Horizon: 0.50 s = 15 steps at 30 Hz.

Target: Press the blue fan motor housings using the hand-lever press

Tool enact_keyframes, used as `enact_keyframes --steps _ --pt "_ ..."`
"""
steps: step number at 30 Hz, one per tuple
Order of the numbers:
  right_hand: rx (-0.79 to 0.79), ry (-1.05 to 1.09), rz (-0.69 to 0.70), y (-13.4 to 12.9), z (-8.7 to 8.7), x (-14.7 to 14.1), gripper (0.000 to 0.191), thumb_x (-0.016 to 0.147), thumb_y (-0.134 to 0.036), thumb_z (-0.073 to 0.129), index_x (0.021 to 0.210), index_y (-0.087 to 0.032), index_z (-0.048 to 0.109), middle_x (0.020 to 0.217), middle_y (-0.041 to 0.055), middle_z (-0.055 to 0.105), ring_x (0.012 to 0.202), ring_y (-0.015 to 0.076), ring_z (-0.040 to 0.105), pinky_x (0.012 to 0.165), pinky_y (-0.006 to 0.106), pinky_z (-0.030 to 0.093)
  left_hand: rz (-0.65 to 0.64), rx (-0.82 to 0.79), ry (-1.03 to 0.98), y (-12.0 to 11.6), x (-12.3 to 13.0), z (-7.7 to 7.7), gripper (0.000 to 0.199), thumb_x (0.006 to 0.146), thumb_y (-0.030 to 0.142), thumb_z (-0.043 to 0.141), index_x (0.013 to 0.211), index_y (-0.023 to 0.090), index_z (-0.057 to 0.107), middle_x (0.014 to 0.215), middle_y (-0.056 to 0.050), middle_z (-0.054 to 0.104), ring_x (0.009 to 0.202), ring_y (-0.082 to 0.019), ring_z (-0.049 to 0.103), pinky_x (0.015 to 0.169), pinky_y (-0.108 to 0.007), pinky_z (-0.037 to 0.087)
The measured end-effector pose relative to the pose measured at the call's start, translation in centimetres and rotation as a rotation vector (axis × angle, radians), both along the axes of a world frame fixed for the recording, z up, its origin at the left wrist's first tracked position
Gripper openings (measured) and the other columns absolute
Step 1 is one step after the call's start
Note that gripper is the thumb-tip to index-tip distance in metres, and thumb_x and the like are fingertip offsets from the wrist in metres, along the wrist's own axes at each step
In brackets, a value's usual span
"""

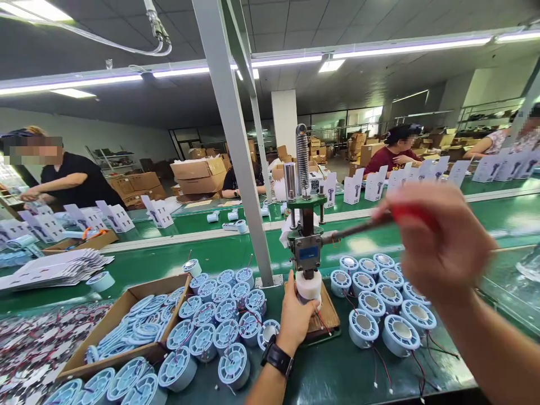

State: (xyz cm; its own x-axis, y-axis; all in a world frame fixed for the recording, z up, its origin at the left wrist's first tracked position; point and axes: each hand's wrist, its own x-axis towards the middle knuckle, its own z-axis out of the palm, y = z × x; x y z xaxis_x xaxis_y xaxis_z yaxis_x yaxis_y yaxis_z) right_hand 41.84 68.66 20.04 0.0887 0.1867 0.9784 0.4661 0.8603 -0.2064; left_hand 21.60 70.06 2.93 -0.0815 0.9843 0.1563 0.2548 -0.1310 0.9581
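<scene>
Well, in the middle of the frame a hand press (307, 253) stands on the green desk (320, 382), its white pressing block (309, 286) directly over a round part (301, 300) above the wooden base board (332, 310). The left hand (293, 323) has its fingers curled around that part, forefinger up one side and thumb across the front, with little gap. Much of the part hides behind them, and I can't tell whether they also touch the block. Thin wires (323, 322) trail down across the board.

Toward the right of the frame, the right hand (442, 242) is blurred, but its fingers are wrapped around the red handle (415, 216) of the lever (358, 228).

To my eye, the part should sit square under the block before weight goes on the lever. The left fingers had best guide low from the sides, away from the block's lower edge, where a pinch is likeliest, and the wires should lie clear of the base. One smooth, even pull seems kinder than a jerk. Light-blue motor housings crowd lower left (225, 334) and right (400, 334), so elbows need care.
</scene>
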Motion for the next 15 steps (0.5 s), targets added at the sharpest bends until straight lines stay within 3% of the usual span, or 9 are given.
enact_keyframes --steps 2,3,4,5,7,10,12,13,15 --pt "-0.08 0.005 0.167 5.1 5.2 -0.9 0.027 0.095 -0.026 0.05 0.12 -0.024 0.06 0.106 0.0041 0.063 0.079 0.0151 0.065 0.072 0.033 0.057 0.027 0.011 0.045 -1.5 0.4 -0.2 0.085 0.073 0.011 0.064 0.15 0.018 0.029 0.149 -0.013 0.047 0.136 -0.026 0.046 0.115 -0.041 0.034" --pt "-0.129 -0.013 0.204 7.2 6.6 -1.3 0.031 0.093 -0.023 0.05 0.123 -0.021 0.058 0.111 0.0057 0.062 0.08 0.0144 0.065 0.073 0.032 0.058 0.047 0.024 0.11 -2.5 0.2 -0.5 0.084 0.076 0.013 0.062 0.151 0.018 0.026 0.151 -0.013 0.043 0.139 -0.027 0.042 0.117 -0.043 0.032" --pt "-0.176 -0.042 0.218 8.6 7.0 -1.7 0.037 0.091 -0.021 0.05 0.128 -0.018 0.055 0.119 0.0078 0.059 0.086 0.0154 0.065 0.076 0.032 0.058 0.057 0.048 0.217 -3.7 -0.3 -1.0 0.082 0.078 0.015 0.06 0.152 0.018 0.025 0.154 -0.013 0.039 0.142 -0.028 0.037 0.117 -0.046 0.031" --pt "-0.205 -0.058 0.21 9.2 6.3 -2.0 0.044 0.089 -0.018 0.051 0.133 -0.018 0.051 0.128 0.0089 0.056 0.097 0.0178 0.064 0.082 0.034 0.058 0.064 0.084 0.361 -4.9 -1.2 -1.7 0.078 0.08 0.017 0.057 0.152 0.018 0.026 0.155 -0.013 0.036 0.144 -0.029 0.033 0.118 -0.048 0.031" --pt "-0.226 -0.02 0.17 8.2 1.8 -3.0 0.053 0.089 -0.018 0.051 0.141 -0.022 0.043 0.137 0.0086 0.05 0.115 0.0218 0.057 0.095 0.04 0.054 0.06 0.165 0.712 -7.1 -4.0 -2.9 0.07 0.082 0.017 0.051 0.15 0.02 0.033 0.155 -0.01 0.036 0.145 -0.032 0.03 0.117 -0.056 0.031" --pt "-0.4 0.136 0.149 3.5 -9.4 -5.5 0.056 0.093 -0.023 0.049 0.146 -0.027 0.033 0.138 0.0091 0.049 0.121 0.0228 0.054 0.105 0.045 0.048 0.004 0.205 1.138 -8.7 -8.6 -3.1 0.074 0.075 0.006 0.047 0.146 0.025 0.04 0.154 -0.008 0.039 0.143 -0.036 0.032 0.112 -0.066 0.032" --pt "-0.644 0.142 0.148 0.9 -16.3 -7.7 0.069 0.09 -0.026 0.053 0.152 -0.025 0.022 0.145 0.0116 0.041 0.13 0.0256 0.047 0.111 0.047 0.041 -0.108 0.171 1.304 -8.6 -10.4 -1.9 0.082 0.068 0.0 0.044 0.144 0.029 0.043 0.153 -0.005 0.041 0.142 -0.035 0.035 0.111 -0.067 0.032" --pt "-0.737 0.139 0.183 0.2 -18.9 -8.9 0.076 0.089 -0.025 0.054 0.153 -0.023 0.014 0.148 0.0125 0.038 0.133 0.0255 0.045 0.112 0.047 0.039 -0.171 0.151 1.356 -8.3 -10.7 -1.1 0.083 0.066 -0.002 0.042 0.142 0.031 0.046 0.151 -0.005 0.045 0.14 -0.032 0.039 0.112 -0.064 0.032" --pt "-0.84 0.13 0.243 0.2 -22.0 -10.7 0.083 0.086 -0.024 0.056 0.154 -0.021 0.008 0.15 0.0135 0.036 0.135 0.0253 0.042 0.114 0.045 0.036 -0.258 0.117 1.417 -7.8 -10.3 0.5 0.079 0.067 -0.004 0.041 0.136 0.032 0.052 0.143 -0.005 0.055 0.133 -0.028 0.049 0.113 -0.058 0.035"
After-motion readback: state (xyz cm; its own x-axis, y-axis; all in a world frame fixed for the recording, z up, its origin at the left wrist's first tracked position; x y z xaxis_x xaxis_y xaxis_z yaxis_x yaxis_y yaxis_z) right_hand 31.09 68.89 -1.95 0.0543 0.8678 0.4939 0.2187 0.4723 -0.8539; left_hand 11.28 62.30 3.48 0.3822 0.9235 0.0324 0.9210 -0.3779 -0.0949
